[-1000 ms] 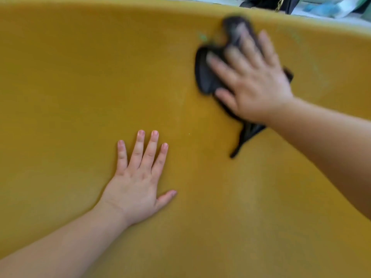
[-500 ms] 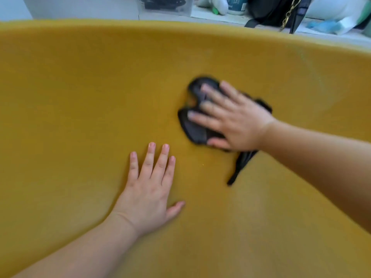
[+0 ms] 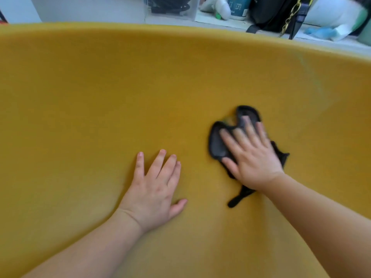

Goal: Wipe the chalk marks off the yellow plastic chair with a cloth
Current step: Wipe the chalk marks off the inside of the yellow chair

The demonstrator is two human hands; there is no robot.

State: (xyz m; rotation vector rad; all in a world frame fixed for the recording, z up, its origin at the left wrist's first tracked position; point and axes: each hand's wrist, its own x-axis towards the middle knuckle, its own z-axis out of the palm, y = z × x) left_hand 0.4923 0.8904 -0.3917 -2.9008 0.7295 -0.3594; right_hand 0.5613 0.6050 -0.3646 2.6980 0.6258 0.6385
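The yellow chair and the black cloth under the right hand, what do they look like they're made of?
The yellow chair looks like moulded plastic with a matte, faintly grainy finish: one smooth curved shell, no seams or gloss. The black cloth looks like thin soft fabric, possibly microfibre: it crumples flat under the right hand and trails a limp tail.

The yellow chair (image 3: 100, 101) fills the view, its curved rim running along the top. Flat on it lies the left hand (image 3: 154, 189), fingers spread. Just to that hand's right, a dark cloth (image 3: 217, 145) lies on the chair, pressed under the flat right hand (image 3: 255, 157).
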